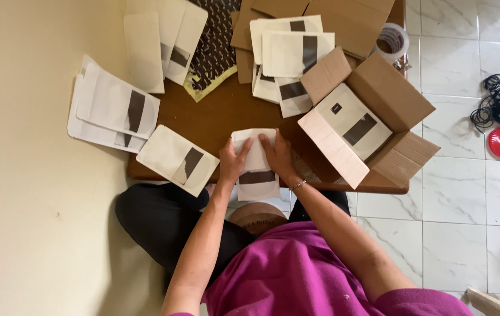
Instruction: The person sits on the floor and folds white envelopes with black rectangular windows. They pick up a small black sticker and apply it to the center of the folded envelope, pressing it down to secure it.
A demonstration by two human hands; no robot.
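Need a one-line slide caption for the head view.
Left hand and right hand press a white pouch on a brown table beside an open cardboard box.
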